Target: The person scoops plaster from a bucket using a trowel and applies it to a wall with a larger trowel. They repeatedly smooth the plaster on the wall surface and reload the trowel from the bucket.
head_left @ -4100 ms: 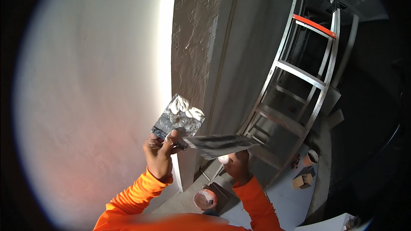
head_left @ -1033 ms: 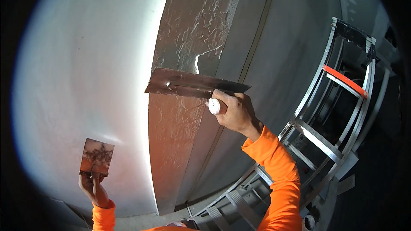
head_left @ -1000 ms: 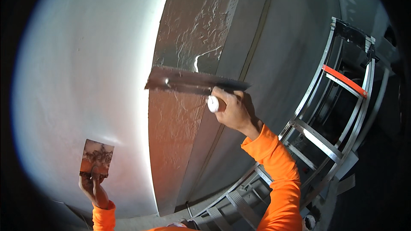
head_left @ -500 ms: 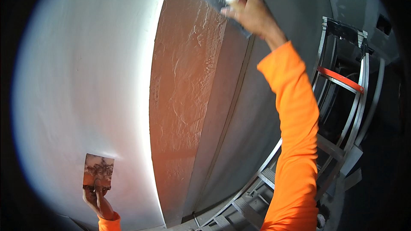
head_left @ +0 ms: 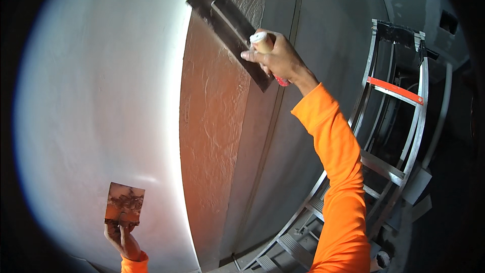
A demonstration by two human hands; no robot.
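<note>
My right hand (head_left: 273, 58) grips the handle of a long flat steel trowel (head_left: 214, 17), raised high and tilted diagonally over a rough, textured plaster strip (head_left: 207, 141), its upper end near the strip's bright left edge. Low on the left, my left hand (head_left: 121, 237) holds a small square metal plate (head_left: 125, 197) upright, with dark smears on its face, in front of the smooth pale wall (head_left: 91, 96).
An aluminium stepladder (head_left: 409, 96) with an orange-red bar stands at the right, more steps showing along the bottom. Behind it are a pale pipe (head_left: 439, 121), loose board pieces (head_left: 419, 187) and a dark square opening (head_left: 448, 23) in the far surface.
The two tools, together low down earliest, are apart. The trowel went from horizontal mid-strip up to the top, tilting, then slightly down. My left hand is a little lower than a second ago.
</note>
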